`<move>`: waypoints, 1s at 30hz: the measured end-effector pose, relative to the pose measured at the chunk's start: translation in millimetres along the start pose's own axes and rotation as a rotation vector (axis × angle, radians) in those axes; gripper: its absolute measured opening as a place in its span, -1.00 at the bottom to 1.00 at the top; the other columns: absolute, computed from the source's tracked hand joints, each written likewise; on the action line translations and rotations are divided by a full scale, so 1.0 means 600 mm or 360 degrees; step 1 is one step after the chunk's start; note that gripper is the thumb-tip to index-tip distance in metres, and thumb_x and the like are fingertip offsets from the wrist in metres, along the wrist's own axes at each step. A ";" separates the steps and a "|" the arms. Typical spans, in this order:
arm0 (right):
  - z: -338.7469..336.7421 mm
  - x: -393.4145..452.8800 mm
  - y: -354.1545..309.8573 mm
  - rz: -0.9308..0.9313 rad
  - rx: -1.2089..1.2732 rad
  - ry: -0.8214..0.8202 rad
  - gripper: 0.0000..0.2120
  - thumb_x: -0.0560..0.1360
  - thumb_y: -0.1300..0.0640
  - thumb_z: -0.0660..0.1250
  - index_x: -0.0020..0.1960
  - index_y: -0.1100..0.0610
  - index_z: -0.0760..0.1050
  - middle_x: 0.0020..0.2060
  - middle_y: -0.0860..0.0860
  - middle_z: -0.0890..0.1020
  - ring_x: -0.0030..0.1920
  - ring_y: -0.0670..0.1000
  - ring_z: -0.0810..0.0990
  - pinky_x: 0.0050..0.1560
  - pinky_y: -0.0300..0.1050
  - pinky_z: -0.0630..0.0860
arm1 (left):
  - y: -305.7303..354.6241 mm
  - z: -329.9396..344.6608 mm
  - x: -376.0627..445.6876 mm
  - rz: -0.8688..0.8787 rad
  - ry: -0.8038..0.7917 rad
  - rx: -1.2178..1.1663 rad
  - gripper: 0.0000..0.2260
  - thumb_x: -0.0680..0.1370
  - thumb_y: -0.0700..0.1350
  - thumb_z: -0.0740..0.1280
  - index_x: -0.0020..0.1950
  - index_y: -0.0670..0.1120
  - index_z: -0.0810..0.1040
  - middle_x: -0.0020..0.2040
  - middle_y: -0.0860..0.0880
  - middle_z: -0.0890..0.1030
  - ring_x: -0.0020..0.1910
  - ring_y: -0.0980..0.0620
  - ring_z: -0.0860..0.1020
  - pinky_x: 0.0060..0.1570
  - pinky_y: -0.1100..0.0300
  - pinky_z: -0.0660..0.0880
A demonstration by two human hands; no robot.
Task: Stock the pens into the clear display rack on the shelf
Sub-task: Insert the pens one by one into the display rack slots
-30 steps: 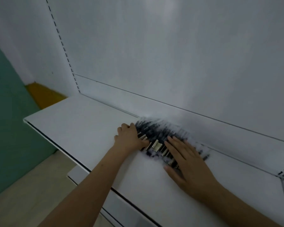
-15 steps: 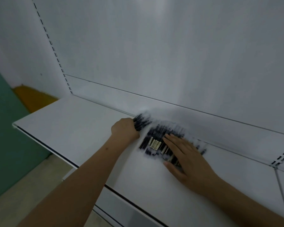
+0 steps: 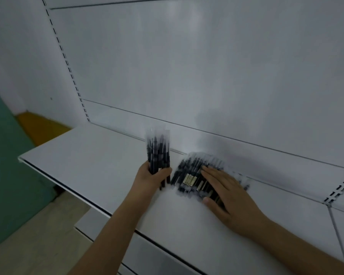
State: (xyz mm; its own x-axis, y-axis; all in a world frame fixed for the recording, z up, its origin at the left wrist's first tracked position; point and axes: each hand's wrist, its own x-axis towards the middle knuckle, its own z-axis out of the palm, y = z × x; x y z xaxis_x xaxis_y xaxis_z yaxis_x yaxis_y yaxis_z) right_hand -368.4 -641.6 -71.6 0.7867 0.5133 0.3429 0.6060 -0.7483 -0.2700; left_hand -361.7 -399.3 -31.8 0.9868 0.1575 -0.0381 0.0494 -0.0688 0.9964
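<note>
Left hand (image 3: 150, 178) fingers curl tight round an upright bundle of pens (image 3: 158, 153), too blurred to count. Right hand (image 3: 224, 191) lies flat, fingers straight, pressing the one loose pile (image 3: 189, 175) on the shelf (image 3: 91, 151). Gathering step; next needs the rack, which isn't visible.

Both bare forearms reach forward and up from the bottom of the view. The left hand (image 3: 150, 178) is curled into a fist, thumb side up, gripping a bunch of dark, clear-capped pens (image 3: 158, 153) that stands upright. The right hand (image 3: 225, 190) lies flat, palm down, its 4 fingers straight and together, thumb spread apart toward the body.
</note>
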 end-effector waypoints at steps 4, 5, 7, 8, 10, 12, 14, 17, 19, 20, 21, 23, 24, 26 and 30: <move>-0.023 -0.004 -0.012 0.0066 0.0064 0.0202 -0.42 0.64 -0.25 -0.01 0.58 0.00 0.15 0.55 -0.16 0.18 0.54 -0.18 0.10 0.53 -0.01 0.16 | 0.008 0.022 -0.040 -0.0003 -0.0185 -0.0124 -0.90 0.50 -0.16 0.41 0.00 -0.10 0.63 -0.14 -0.01 0.69 -0.11 0.06 0.64 -0.11 0.21 0.57; -0.034 -0.007 -0.018 0.0142 0.0110 0.0266 -0.42 0.63 -0.26 -0.02 0.58 -0.05 0.12 0.56 -0.20 0.15 0.55 -0.19 0.07 0.54 -0.07 0.12 | 0.013 0.031 -0.048 0.0015 -0.0236 -0.0121 -0.91 0.50 -0.16 0.40 -0.01 -0.09 0.65 -0.12 0.02 0.70 -0.08 0.10 0.65 -0.13 0.26 0.56; -0.059 -0.019 -0.026 0.0279 0.0194 0.0401 -0.43 0.62 -0.29 -0.04 0.58 -0.13 0.06 0.56 -0.28 0.09 0.55 -0.21 0.03 0.54 -0.19 0.03 | 0.017 0.055 -0.057 0.0012 -0.0319 -0.0141 -0.94 0.51 -0.19 0.40 -0.05 -0.09 0.66 -0.15 0.05 0.71 -0.13 0.14 0.66 -0.23 0.33 0.54; -0.072 -0.029 -0.028 0.0332 0.0204 0.0466 -0.42 0.62 -0.30 -0.04 0.58 -0.14 0.05 0.55 -0.30 0.08 0.55 -0.22 0.03 0.53 -0.22 0.02 | 0.017 0.073 -0.063 -0.0026 -0.0358 -0.0180 -0.94 0.50 -0.20 0.40 -0.06 -0.09 0.65 -0.18 0.04 0.72 -0.17 0.12 0.66 -0.26 0.31 0.55; -0.101 -0.056 -0.027 0.0468 0.0196 0.0585 -0.42 0.62 -0.28 -0.03 0.58 -0.10 0.07 0.55 -0.28 0.11 0.55 -0.22 0.07 0.52 -0.22 0.06 | 0.018 0.115 -0.076 -0.0132 -0.0461 -0.0258 -0.92 0.49 -0.21 0.42 -0.10 -0.04 0.66 -0.19 0.00 0.72 -0.22 0.05 0.67 -0.24 0.19 0.59; -0.134 -0.097 -0.020 0.0640 0.0202 0.0696 -0.42 0.63 -0.23 0.00 0.58 -0.04 0.11 0.55 -0.23 0.16 0.53 -0.22 0.12 0.53 -0.23 0.10 | 0.020 0.164 -0.098 -0.0216 -0.0616 -0.0311 -0.84 0.48 -0.24 0.43 -0.22 -0.01 0.71 -0.24 -0.06 0.71 -0.29 -0.04 0.64 -0.20 0.06 0.58; -0.170 -0.148 -0.014 0.0815 0.0231 0.0813 -0.42 0.62 -0.23 0.02 0.58 -0.02 0.14 0.54 -0.22 0.20 0.52 -0.25 0.14 0.53 -0.26 0.09 | 0.023 0.213 -0.127 -0.0289 -0.0748 -0.0359 -0.85 0.45 -0.29 0.43 -0.26 -0.08 0.70 -0.30 -0.13 0.69 -0.35 -0.11 0.58 -0.24 0.03 0.56; -0.221 -0.238 -0.006 0.1010 0.0133 0.0929 -0.39 0.61 -0.28 0.00 0.57 -0.02 0.15 0.53 -0.20 0.22 0.51 -0.25 0.15 0.53 -0.19 0.13 | 0.026 0.281 -0.179 -0.0348 -0.0937 -0.0319 -0.93 0.42 -0.28 0.45 -0.23 -0.15 0.71 -0.30 -0.08 0.70 -0.23 -0.10 0.61 -0.11 -0.04 0.54; -0.251 -0.304 0.000 0.1132 0.0056 0.0986 -0.39 0.61 -0.29 -0.01 0.58 -0.04 0.14 0.54 -0.21 0.20 0.51 -0.27 0.13 0.54 -0.16 0.14 | 0.025 0.330 -0.216 -0.0363 -0.1046 -0.0273 -0.94 0.44 -0.28 0.44 -0.19 -0.17 0.70 -0.26 -0.03 0.72 -0.07 -0.11 0.62 0.04 -0.08 0.52; -0.268 -0.338 0.003 0.1191 0.0048 0.1024 -0.40 0.61 -0.27 0.00 0.58 -0.04 0.14 0.53 -0.22 0.20 0.51 -0.29 0.12 0.54 -0.17 0.13 | 0.025 0.356 -0.236 -0.0370 -0.1104 -0.0265 -0.94 0.44 -0.28 0.43 -0.18 -0.18 0.70 -0.23 -0.03 0.73 -0.03 -0.12 0.62 0.08 -0.09 0.50; -0.286 -0.371 0.006 0.1239 0.0046 0.1066 -0.41 0.61 -0.24 0.01 0.58 -0.03 0.14 0.53 -0.23 0.20 0.50 -0.30 0.12 0.54 -0.19 0.13 | 0.027 0.383 -0.258 -0.0363 -0.1156 -0.0257 -0.93 0.44 -0.28 0.43 -0.20 -0.16 0.71 -0.20 -0.05 0.73 -0.02 -0.14 0.62 0.09 -0.09 0.50; -0.325 -0.439 0.009 0.1296 0.0005 0.1142 -0.42 0.62 -0.21 0.02 0.58 -0.02 0.14 0.53 -0.22 0.20 0.50 -0.31 0.12 0.53 -0.23 0.12 | 0.031 0.438 -0.304 -0.0333 -0.1239 -0.0250 -0.90 0.45 -0.30 0.42 -0.22 -0.17 0.72 -0.17 -0.14 0.72 -0.06 -0.17 0.64 0.06 -0.09 0.51; -0.347 -0.473 0.012 0.1311 -0.0021 0.1171 -0.43 0.62 -0.20 0.03 0.58 -0.02 0.14 0.53 -0.21 0.21 0.50 -0.31 0.12 0.52 -0.25 0.11 | 0.033 0.467 -0.327 -0.0322 -0.1279 -0.0267 -0.92 0.45 -0.32 0.41 -0.19 -0.21 0.70 -0.17 -0.17 0.72 -0.10 -0.17 0.66 0.03 -0.08 0.53; -0.391 -0.545 0.020 0.1325 -0.0063 0.1225 -0.44 0.63 -0.18 0.04 0.58 -0.02 0.14 0.53 -0.20 0.22 0.50 -0.29 0.14 0.51 -0.27 0.11 | 0.040 0.532 -0.374 -0.0287 -0.1373 -0.0294 -0.94 0.47 -0.37 0.37 -0.14 -0.29 0.64 -0.19 -0.21 0.71 -0.18 -0.13 0.69 -0.06 -0.03 0.57; -0.472 -0.702 0.043 0.1365 -0.0135 0.1282 -0.47 0.64 -0.18 0.05 0.57 -0.06 0.14 0.51 -0.24 0.24 0.49 -0.32 0.15 0.45 -0.39 0.10 | 0.050 0.681 -0.474 -0.0140 -0.1511 -0.0230 -0.90 0.48 -0.36 0.37 -0.19 -0.26 0.67 -0.27 -0.22 0.68 -0.30 -0.10 0.65 -0.29 0.05 0.59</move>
State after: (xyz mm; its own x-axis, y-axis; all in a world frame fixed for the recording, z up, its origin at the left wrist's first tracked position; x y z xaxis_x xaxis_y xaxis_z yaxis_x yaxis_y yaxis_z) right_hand -717.5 -996.1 31.9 0.6129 -0.5616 0.5557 -0.1182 -0.7606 -0.6383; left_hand -577.6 -848.9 -22.3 0.6971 -0.7107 -0.0952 0.1721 0.0369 0.9844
